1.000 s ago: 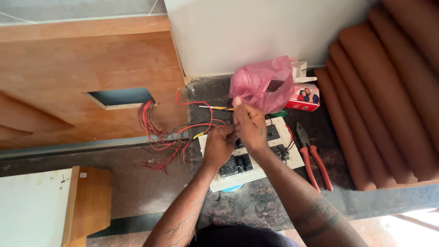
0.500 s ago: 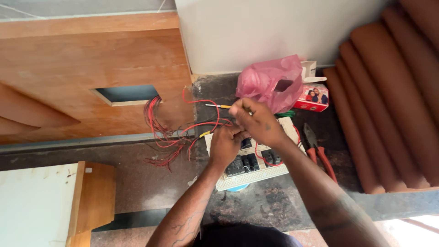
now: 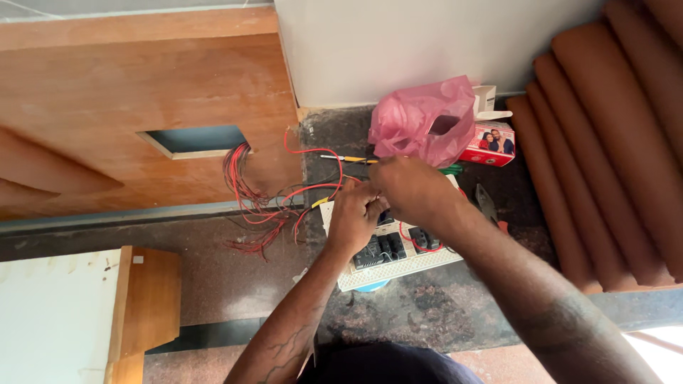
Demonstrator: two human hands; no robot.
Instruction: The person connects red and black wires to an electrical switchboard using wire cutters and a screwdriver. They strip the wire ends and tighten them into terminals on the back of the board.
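Under both hands lies the switch plate (image 3: 388,259), flat on the dark worktop (image 3: 427,320), long axis running left to right. Left hand (image 3: 353,217) and right hand (image 3: 413,190) meet over its upper edge, pinching red wires (image 3: 313,190) trailing left to the wall opening (image 3: 192,140).

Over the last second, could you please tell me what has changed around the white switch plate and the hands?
Little has changed. Both hands stay together over the white switch plate: the left hand and right hand keep working the red wires at its upper edge, with only small finger shifts. The pink plastic bag, red-handled pliers and yellow-handled screwdriver stayed put.
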